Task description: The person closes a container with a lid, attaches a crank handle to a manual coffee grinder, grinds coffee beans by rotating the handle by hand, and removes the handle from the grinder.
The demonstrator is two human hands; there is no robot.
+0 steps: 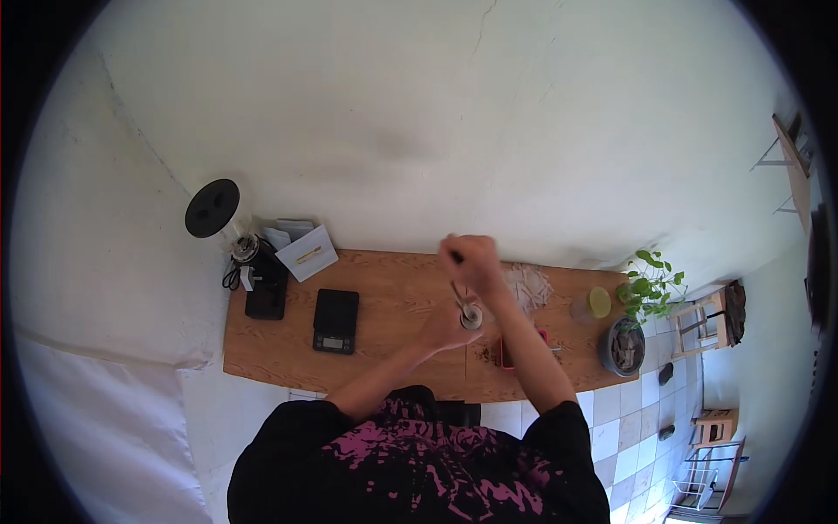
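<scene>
My left hand is wrapped round the body of a hand coffee grinder, holding it upright over the wooden table. The grinder's round, light-coloured top faces up at me. From it a thin crank arm runs up to a dark knob. My right hand is closed on this knob, above and beyond the left hand, and slightly blurred. Part of a red-edged tray shows under my right forearm, with brown crumbs beside it. The forearm hides the rest of the tray.
On the wooden table stand a black scale, an electric grinder and a white box at left. Pale paper packets, a yellow-lidded container, a plant and a filled bucket are at right.
</scene>
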